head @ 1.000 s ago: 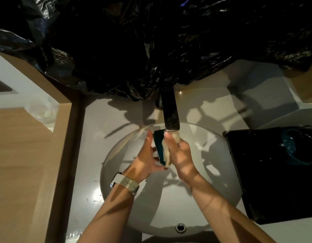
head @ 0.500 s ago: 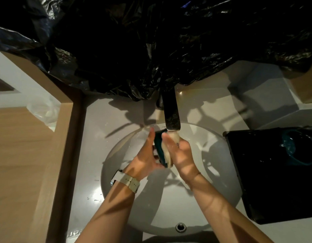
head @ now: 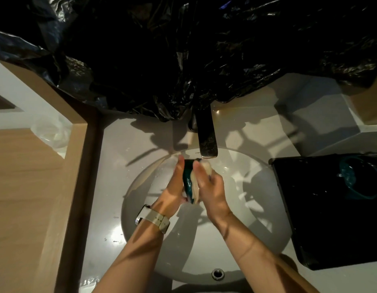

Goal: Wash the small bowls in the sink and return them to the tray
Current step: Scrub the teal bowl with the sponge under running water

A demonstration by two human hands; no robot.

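Observation:
A small teal bowl (head: pixel 188 178) is held on edge over the white round sink (head: pixel 257 218), just under the faucet spout (head: pixel 206 142). My left hand (head: pixel 172 191), with a pale watch on the wrist, grips the bowl from the left. My right hand (head: pixel 210 187) presses a pale cloth or sponge (head: pixel 196 187) against the bowl's right side. Another teal bowl (head: pixel 356 178) sits on the black tray (head: pixel 310 229) to the right of the sink.
Black plastic sheeting (head: pixel 183 60) hangs over the back of the counter and the faucet's base. A wooden surface (head: pixel 24 197) lies to the left with a clear plastic bag (head: pixel 50 132). The overflow hole (head: pixel 217 273) is at the sink's near rim.
Both hands have shifted slightly around the bowl under the spout, the right hand rubbing the cloth against it. The bowl stays on edge in the same place.

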